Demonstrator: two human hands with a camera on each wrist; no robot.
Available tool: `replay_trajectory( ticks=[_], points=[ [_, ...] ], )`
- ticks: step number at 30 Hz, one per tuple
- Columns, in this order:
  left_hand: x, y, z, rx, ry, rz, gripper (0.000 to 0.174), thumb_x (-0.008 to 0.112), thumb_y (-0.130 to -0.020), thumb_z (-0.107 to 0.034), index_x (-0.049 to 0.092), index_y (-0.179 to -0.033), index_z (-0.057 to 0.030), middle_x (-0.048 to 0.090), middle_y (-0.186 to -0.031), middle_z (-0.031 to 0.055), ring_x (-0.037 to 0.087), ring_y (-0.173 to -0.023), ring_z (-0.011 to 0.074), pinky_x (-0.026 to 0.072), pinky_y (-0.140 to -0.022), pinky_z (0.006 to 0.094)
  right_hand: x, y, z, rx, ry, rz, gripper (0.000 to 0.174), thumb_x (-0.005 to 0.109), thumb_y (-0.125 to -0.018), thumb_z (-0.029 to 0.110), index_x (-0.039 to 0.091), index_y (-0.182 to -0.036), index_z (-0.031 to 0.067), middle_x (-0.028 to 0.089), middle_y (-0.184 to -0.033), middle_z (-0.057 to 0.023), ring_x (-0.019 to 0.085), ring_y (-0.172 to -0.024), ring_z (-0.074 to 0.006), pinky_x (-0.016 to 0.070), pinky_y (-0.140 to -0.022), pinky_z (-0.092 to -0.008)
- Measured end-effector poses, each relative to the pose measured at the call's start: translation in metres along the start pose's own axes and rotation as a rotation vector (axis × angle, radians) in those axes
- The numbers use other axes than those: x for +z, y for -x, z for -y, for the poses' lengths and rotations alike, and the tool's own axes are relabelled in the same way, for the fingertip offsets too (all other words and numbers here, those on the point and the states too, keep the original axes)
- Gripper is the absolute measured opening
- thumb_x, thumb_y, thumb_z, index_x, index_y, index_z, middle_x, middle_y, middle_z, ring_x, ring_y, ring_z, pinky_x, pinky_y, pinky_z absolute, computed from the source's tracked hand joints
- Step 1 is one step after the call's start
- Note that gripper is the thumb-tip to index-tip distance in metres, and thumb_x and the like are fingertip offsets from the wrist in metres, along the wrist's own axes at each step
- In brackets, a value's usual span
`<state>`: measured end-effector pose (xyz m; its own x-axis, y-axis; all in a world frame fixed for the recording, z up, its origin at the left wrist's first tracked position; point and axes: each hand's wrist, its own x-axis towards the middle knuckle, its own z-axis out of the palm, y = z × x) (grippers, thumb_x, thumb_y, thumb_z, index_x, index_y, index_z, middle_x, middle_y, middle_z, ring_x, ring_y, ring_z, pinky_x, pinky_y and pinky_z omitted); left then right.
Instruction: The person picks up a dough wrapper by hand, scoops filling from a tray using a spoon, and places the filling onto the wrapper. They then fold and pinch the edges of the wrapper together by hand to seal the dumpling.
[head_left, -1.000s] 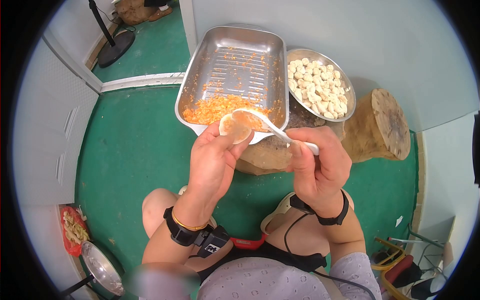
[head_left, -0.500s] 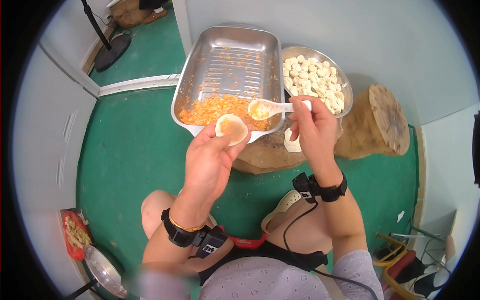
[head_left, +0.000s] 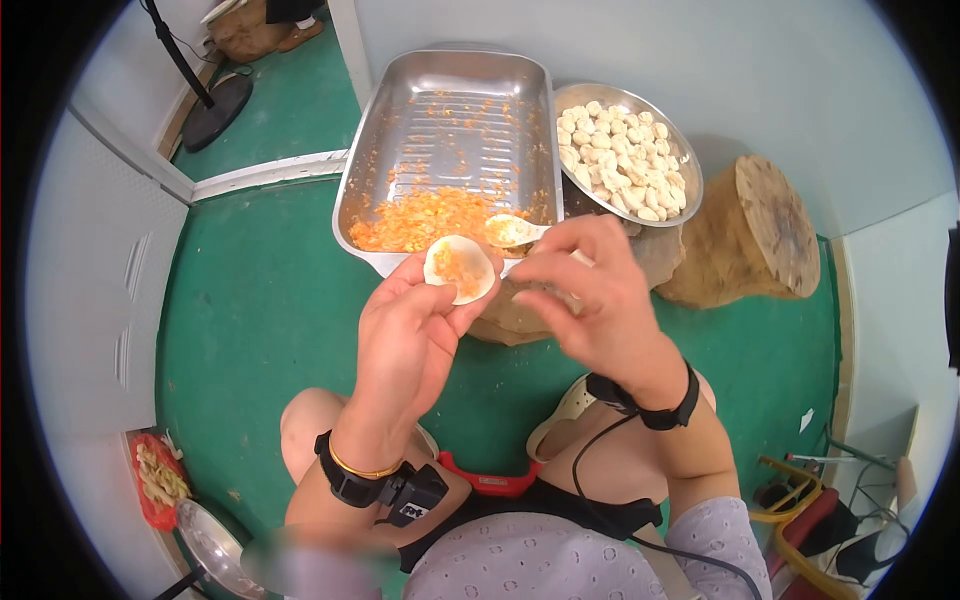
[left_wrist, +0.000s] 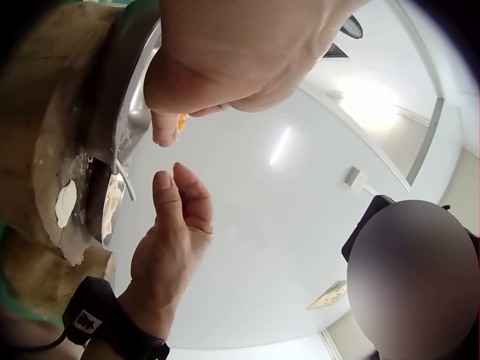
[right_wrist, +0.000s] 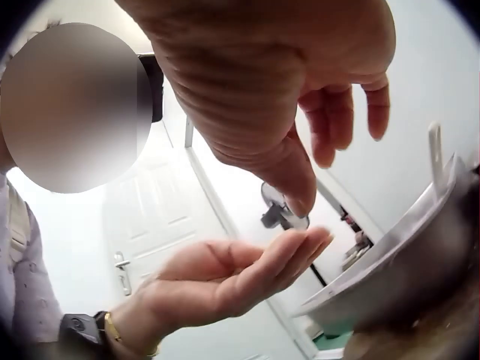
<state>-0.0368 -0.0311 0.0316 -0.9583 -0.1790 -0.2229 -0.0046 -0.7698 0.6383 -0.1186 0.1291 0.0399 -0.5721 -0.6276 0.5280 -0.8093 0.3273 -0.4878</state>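
My left hand (head_left: 400, 330) holds a round dumpling wrapper (head_left: 482, 268) with orange filling (head_left: 455, 272) in its middle, thumb over the near edge and fingers beneath. Close to its right side, my right hand (head_left: 600, 300) is empty, thumb and fingers apart and loosely bent. A white spoon (head_left: 515, 231) lies in the metal pan (head_left: 455, 75), its bowl on the orange filling; its handle (right_wrist: 436, 157) sticks up past the rim in the right wrist view. In the left wrist view, another wrapper (left_wrist: 66, 202) lies on the wooden stump.
A round metal bowl (head_left: 690, 180) of folded dumplings stands right of the pan. The pan rests on a wooden stump (head_left: 515, 325), with a second stump (head_left: 745, 235) farther right. A wall (head_left: 700, 50) rises behind them. A red bag (head_left: 160, 480) sits at lower left.
My right hand has laid the spoon in the pan, let it go and moved left toward the wrapper. More filling shows on the wrapper than before.
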Motion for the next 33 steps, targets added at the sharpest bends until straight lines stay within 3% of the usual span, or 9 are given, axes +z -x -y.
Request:
replay_trajectory(
  ticks=[4, 13, 16, 25, 33],
  points=[
    [-0.003, 0.002, 0.003, -0.052, 0.019, 0.025, 0.039, 0.033, -0.085, 0.002, 0.038, -0.123, 0.0092, 0.051, -0.12, 0.0213, 0.053, -0.111, 0.0286, 0.0436, -0.098, 0.0389, 0.011, 0.001, 0.0, -0.142, -0.053, 0.015, 0.019, 0.072, -0.065, 0.006, 0.064, -0.082, 0.0098, 0.054, -0.085, -0.0037, 0.051, -0.082, -0.0232, 0.0405, -0.073, -0.0343],
    [-0.006, 0.002, 0.004, -0.081, 0.097, -0.011, 0.036, 0.033, -0.097, -0.019, 0.04, -0.122, 0.0058, 0.051, -0.122, 0.0172, 0.054, -0.111, 0.0251, 0.0448, -0.096, 0.0386, 0.013, 0.0, 0.001, -0.17, -0.05, -0.001, 0.018, 0.074, -0.065, 0.007, 0.067, -0.081, 0.0095, 0.056, -0.081, -0.0036, 0.05, -0.076, -0.0218, 0.0407, -0.069, -0.0315],
    [-0.004, 0.003, 0.006, -0.065, 0.112, -0.057, 0.028, 0.037, -0.097, -0.017, 0.048, -0.112, 0.0039, 0.056, -0.111, 0.0139, 0.058, -0.101, 0.0223, 0.0489, -0.089, 0.0383, 0.014, 0.0, 0.001, -0.188, -0.057, 0.018, 0.017, 0.072, -0.067, 0.006, 0.064, -0.082, 0.0076, 0.056, -0.082, -0.005, 0.051, -0.076, -0.0229, 0.0413, -0.068, -0.0324],
    [-0.007, 0.002, 0.008, -0.071, 0.051, 0.022, 0.025, 0.039, -0.095, -0.011, 0.048, -0.112, 0.0041, 0.057, -0.109, 0.0141, 0.059, -0.099, 0.021, 0.0497, -0.089, 0.0379, 0.017, 0.001, -0.001, -0.185, -0.088, 0.032, 0.018, 0.068, -0.069, 0.005, 0.057, -0.082, 0.0063, 0.053, -0.084, -0.0066, 0.049, -0.078, -0.0253, 0.0415, -0.071, -0.0354],
    [-0.009, 0.002, 0.008, -0.1, 0.023, 0.002, 0.029, 0.035, -0.094, -0.009, 0.043, -0.118, 0.0065, 0.054, -0.114, 0.0169, 0.059, -0.101, 0.0227, 0.0516, -0.085, 0.0341, 0.012, 0.004, 0.001, -0.161, -0.116, 0.066, 0.019, 0.07, -0.067, 0.006, 0.06, -0.083, 0.007, 0.053, -0.082, -0.0063, 0.051, -0.077, -0.0252, 0.0425, -0.07, -0.034]
  ],
)
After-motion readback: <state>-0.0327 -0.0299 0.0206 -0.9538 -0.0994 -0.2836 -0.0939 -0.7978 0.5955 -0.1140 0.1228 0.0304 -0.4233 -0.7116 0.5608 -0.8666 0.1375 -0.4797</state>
